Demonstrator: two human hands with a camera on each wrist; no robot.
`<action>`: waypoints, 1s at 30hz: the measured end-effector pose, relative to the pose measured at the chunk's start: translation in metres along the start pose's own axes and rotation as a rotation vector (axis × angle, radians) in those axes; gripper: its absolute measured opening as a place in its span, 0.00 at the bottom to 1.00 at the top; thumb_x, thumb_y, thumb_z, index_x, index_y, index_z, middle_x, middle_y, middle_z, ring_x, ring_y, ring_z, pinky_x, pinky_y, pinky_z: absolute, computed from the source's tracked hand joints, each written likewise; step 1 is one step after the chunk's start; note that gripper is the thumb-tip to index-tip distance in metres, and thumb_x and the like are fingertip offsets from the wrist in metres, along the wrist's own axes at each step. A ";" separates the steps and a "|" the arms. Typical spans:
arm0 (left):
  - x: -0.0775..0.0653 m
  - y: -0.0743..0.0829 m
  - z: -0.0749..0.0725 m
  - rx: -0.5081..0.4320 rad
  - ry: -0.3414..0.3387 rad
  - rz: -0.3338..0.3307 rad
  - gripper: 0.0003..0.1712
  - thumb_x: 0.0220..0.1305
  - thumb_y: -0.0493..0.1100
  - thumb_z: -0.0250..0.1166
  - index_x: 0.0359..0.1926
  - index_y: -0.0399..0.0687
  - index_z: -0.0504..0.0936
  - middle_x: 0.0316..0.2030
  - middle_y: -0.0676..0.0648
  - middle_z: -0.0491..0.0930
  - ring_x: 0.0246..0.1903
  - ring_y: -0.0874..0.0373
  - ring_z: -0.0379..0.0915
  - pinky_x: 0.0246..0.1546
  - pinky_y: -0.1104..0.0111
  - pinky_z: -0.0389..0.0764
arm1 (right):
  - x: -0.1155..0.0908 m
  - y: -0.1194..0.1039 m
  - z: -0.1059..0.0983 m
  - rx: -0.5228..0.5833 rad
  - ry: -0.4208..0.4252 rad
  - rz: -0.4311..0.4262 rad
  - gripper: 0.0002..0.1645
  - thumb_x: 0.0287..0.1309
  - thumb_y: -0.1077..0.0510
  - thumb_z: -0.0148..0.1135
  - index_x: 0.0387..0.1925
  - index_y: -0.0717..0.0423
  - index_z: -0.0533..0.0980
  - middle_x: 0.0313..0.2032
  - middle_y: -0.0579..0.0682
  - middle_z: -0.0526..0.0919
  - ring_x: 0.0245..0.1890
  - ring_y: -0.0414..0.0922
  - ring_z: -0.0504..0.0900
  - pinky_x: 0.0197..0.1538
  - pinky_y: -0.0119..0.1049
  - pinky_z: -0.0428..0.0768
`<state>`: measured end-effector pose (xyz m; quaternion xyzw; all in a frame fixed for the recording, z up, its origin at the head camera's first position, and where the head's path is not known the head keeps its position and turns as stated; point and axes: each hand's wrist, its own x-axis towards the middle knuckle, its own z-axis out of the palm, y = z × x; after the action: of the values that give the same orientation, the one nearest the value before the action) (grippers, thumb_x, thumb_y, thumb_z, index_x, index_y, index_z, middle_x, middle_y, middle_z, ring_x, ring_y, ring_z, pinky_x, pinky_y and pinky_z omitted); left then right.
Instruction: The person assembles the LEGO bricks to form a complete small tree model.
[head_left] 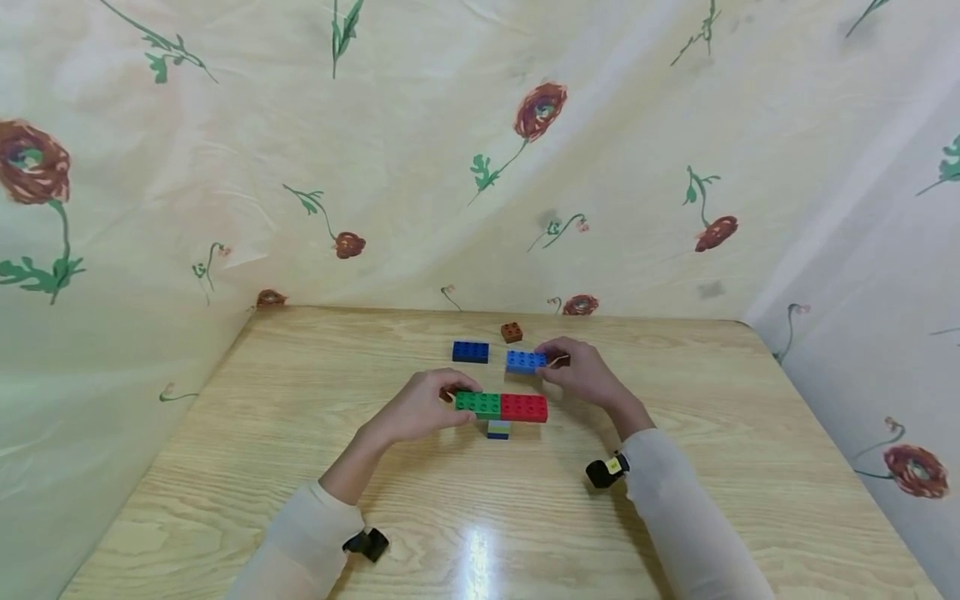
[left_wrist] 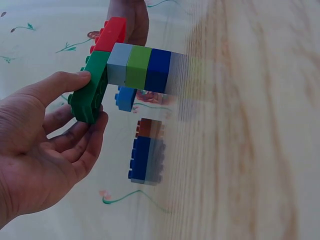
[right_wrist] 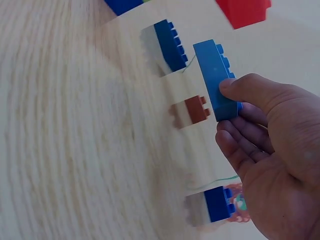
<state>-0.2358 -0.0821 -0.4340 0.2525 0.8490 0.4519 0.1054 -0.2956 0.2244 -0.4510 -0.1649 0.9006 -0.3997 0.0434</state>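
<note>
My left hand [head_left: 429, 407] pinches the end of a green brick [head_left: 478, 406] between thumb and fingers. A red brick [head_left: 524, 408] lies end to end with the green one. Beneath their joint is a short column of a light grey brick [left_wrist: 119, 64], a lime green brick [left_wrist: 138, 67] and a dark blue brick [left_wrist: 157, 71], standing upright on the table. Farther back, my right hand [head_left: 583, 372] pinches one end of a light blue brick [head_left: 524, 361], studs up and raised over the table. The light blue brick is apart from the red one.
A long dark blue brick [head_left: 470, 352] and a small orange-brown brick [head_left: 512, 332] sit at the back of the wooden table [head_left: 315, 367]. The right wrist view also has a small blue brick [right_wrist: 216, 204] beside the right hand. A flowered cloth [head_left: 420, 167] hangs behind.
</note>
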 end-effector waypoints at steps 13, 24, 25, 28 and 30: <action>0.000 0.000 0.000 0.004 0.005 -0.006 0.19 0.63 0.42 0.74 0.55 0.51 0.86 0.52 0.50 0.85 0.47 0.58 0.78 0.54 0.56 0.82 | -0.024 -0.028 -0.011 0.002 0.025 -0.159 0.18 0.63 0.57 0.72 0.54 0.54 0.82 0.49 0.52 0.86 0.45 0.46 0.84 0.54 0.50 0.85; -0.001 -0.001 0.000 0.008 0.007 0.005 0.18 0.62 0.41 0.74 0.54 0.50 0.86 0.51 0.50 0.86 0.47 0.58 0.78 0.54 0.55 0.83 | -0.040 -0.052 -0.007 0.017 -0.015 -0.246 0.17 0.61 0.59 0.73 0.52 0.54 0.82 0.48 0.49 0.86 0.44 0.45 0.84 0.55 0.56 0.84; -0.001 -0.001 0.000 0.010 0.006 0.008 0.18 0.62 0.41 0.74 0.54 0.50 0.86 0.51 0.50 0.86 0.47 0.58 0.78 0.54 0.55 0.83 | -0.042 -0.055 -0.006 0.012 -0.017 -0.254 0.17 0.61 0.59 0.74 0.52 0.54 0.82 0.48 0.49 0.86 0.44 0.44 0.84 0.54 0.56 0.84; -0.001 0.000 0.000 0.015 0.003 0.010 0.19 0.62 0.41 0.75 0.54 0.49 0.86 0.52 0.49 0.86 0.48 0.57 0.79 0.55 0.55 0.83 | -0.046 -0.060 -0.003 0.004 -0.029 -0.269 0.18 0.61 0.58 0.74 0.52 0.52 0.83 0.48 0.47 0.86 0.45 0.44 0.83 0.54 0.55 0.84; -0.002 0.001 0.000 0.024 0.000 0.017 0.19 0.62 0.41 0.74 0.55 0.47 0.86 0.53 0.48 0.86 0.49 0.56 0.79 0.55 0.55 0.83 | -0.048 -0.063 -0.001 -0.005 -0.037 -0.272 0.18 0.61 0.57 0.74 0.52 0.51 0.83 0.48 0.46 0.86 0.46 0.43 0.83 0.55 0.54 0.84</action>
<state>-0.2342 -0.0827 -0.4330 0.2609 0.8522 0.4426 0.0984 -0.2343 0.2016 -0.4060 -0.2930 0.8701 -0.3963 0.0051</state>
